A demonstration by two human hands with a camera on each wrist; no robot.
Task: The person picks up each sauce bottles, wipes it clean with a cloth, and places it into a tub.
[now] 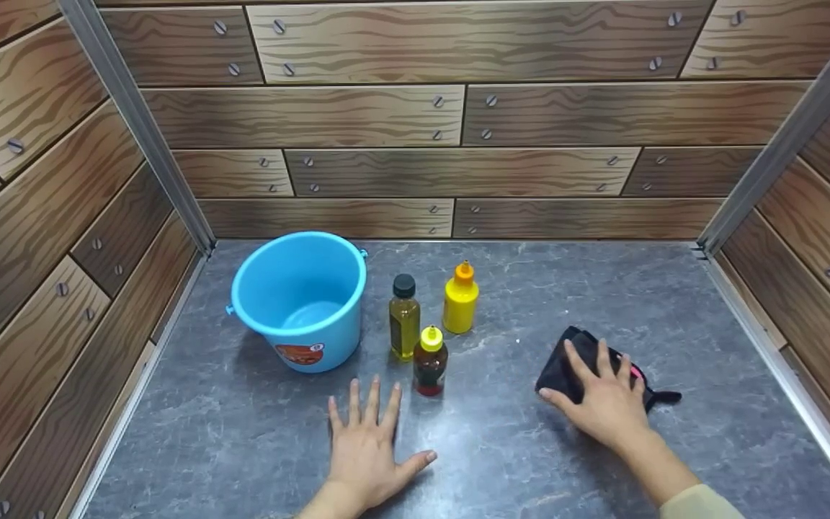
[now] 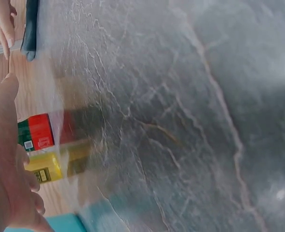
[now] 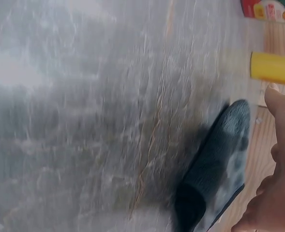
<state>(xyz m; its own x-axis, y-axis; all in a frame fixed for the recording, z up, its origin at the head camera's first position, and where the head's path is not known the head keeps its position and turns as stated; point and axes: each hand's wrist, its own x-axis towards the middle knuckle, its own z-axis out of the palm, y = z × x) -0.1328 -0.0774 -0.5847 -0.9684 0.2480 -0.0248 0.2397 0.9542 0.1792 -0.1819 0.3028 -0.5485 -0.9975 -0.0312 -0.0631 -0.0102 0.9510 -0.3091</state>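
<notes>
My left hand (image 1: pixel 366 450) is held palm down with its fingers spread and straight, low over the grey tabletop and in front of the bottles. It grips nothing. The right hand (image 1: pixel 611 407) lies over a black fabric pouch-like thing (image 1: pixel 554 371) with a short strap and a pink detail, its fingers spread across the top. Part of that thing is hidden under the hand. In the right wrist view the black fabric (image 3: pixel 215 154) looks soft and fuzzy, and the hand (image 3: pixel 277 193) is just above it.
Nearest the left fingertips stands a dark sauce bottle (image 1: pixel 429 371) with a yellow cap. Behind it are a black-capped oil bottle (image 1: pixel 405 321) and a yellow squeeze bottle (image 1: pixel 460 306). A blue bucket (image 1: pixel 343 335) stands to their left. Wood-patterned walls (image 1: pixel 357 119) enclose three sides.
</notes>
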